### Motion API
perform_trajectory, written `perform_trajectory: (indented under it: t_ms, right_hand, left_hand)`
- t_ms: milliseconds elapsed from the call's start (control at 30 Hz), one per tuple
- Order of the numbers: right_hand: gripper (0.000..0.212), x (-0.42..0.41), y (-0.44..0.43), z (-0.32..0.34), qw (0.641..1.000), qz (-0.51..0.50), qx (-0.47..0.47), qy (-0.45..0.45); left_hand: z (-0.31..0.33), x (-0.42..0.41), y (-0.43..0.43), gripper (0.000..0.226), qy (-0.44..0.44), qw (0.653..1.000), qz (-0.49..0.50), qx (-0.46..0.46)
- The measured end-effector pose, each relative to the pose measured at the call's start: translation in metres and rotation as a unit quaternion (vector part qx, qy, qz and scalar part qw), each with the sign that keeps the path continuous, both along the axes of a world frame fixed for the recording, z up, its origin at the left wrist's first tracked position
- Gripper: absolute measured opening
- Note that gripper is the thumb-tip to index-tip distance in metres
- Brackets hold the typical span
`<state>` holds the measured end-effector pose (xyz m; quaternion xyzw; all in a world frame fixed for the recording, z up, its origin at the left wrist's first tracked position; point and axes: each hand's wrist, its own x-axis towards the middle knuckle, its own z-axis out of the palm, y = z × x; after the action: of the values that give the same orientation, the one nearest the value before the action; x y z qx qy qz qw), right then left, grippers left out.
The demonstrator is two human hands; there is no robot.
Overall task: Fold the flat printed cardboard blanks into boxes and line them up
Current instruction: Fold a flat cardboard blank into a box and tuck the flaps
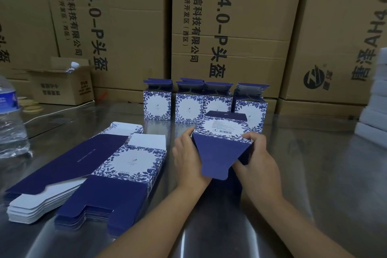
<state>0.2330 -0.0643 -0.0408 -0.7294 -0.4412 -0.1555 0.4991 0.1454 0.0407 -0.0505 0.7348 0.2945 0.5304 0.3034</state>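
**One box in hand, four standing at the back**

Both hands are clamped on a half-folded box (222, 130). The left hand (189, 158) holds its left side with the thumb up at the corner. The right hand (260, 166) grips the right side with the thumb over the top edge. The box's barcode panel faces up and a dark blue flap (216, 158) hangs toward the person. It is held above the worktop (318, 176), just in front of the right end of the row.

The row of finished boxes (189, 107) stands near the worktop's far edge, close against the big brown cartons (230, 27). There are four, all with top flaps open. The first stands a little apart from the second. The second and third sit side by side, and the held box partly hides the third and fourth.

The stack of flat blanks (109, 163) lies fanned to the left, its near corner just beside the left forearm. Their number cannot be told.

Bare metal runs from the right hand across to the white stack (374, 100) at the right edge. A narrower bare strip lies between the blanks and the row.

Two water bottles are in view. One (10, 119) stands at the left edge. The other (72, 66) pokes out of a small open carton (62, 88).
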Motion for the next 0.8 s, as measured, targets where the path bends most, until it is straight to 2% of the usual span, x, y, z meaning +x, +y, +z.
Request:
perform_trajectory:
  t_ms: [167, 400, 500, 600, 700, 800]
  right_hand:
    - [0.047, 0.004, -0.001, 0.001, 1.0, 0.026, -0.008, 0.005]
    - [0.047, 0.018, -0.004, -0.001, 0.999, 0.051, 0.002, 0.003]
    - [0.042, 0.019, -0.004, 0.001, 0.994, 0.088, 0.046, 0.053]
    - [0.052, 0.02, -0.004, 0.004, 0.98, 0.127, 0.102, 0.113]
    - [0.045, 0.022, -0.004, 0.006, 0.964, 0.142, 0.146, 0.17]
    - [0.04, 0.024, -0.004, 0.008, 0.956, 0.142, 0.154, 0.207]
  left_hand:
    - [-0.002, -0.001, 0.009, 0.07, 0.001, 1.0, -0.014, -0.003]
    - [0.001, -0.007, 0.023, 0.089, 0.041, 0.995, -0.091, -0.013]
    - [0.005, -0.009, 0.02, 0.088, 0.038, 0.99, -0.131, -0.036]
    - [0.006, -0.011, 0.018, 0.086, 0.033, 0.986, -0.16, -0.033]
    - [0.007, -0.014, 0.017, 0.076, 0.021, 0.983, -0.181, -0.012]
    - [0.011, -0.014, 0.015, 0.066, -0.02, 0.979, -0.198, -0.042]
